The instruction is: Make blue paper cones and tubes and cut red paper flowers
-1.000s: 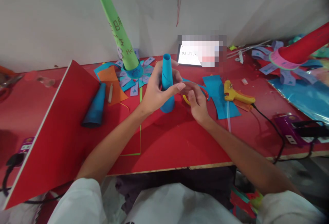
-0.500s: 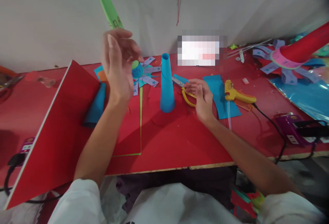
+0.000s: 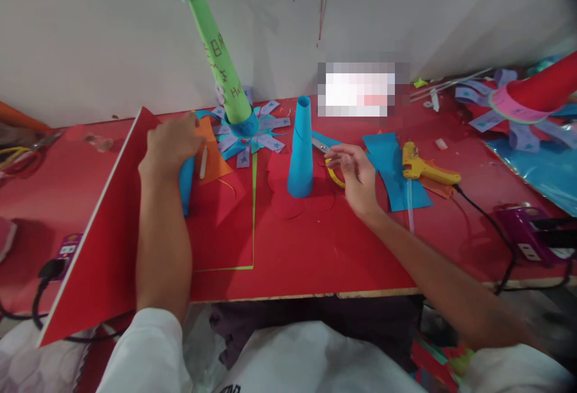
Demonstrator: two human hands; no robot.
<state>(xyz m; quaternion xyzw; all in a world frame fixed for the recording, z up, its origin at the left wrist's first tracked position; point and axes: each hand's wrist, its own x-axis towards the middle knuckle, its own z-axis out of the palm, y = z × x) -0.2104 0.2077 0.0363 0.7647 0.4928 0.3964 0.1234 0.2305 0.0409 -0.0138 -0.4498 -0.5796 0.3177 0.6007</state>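
Note:
My left hand (image 3: pixel 169 146) is at the left, beside the propped red board (image 3: pixel 103 243). It reaches over a dark blue rolled sheet (image 3: pixel 186 185); most of its fingers are hidden behind the back of the hand, so its grip is unclear. Hovering by the yellow-handled scissors (image 3: pixel 336 173), my right hand (image 3: pixel 356 176) has loosely bent fingers, with nothing visible in them. Between the hands a blue paper cone (image 3: pixel 301 152) stands upright on a red scalloped paper shape (image 3: pixel 279 182).
A green paper tower (image 3: pixel 220 62) with a star top rises from a blue base with purple strips. Orange paper (image 3: pixel 211 155) lies beside it. Rightward are blue paper pieces (image 3: pixel 392 170), a yellow glue gun (image 3: pixel 428 167) with cord, and a purple power strip (image 3: pixel 532 234).
My left hand has moved down and left, from in front of the green tower to beside the red board. My right hand stays near the scissors. The view has shifted slightly.

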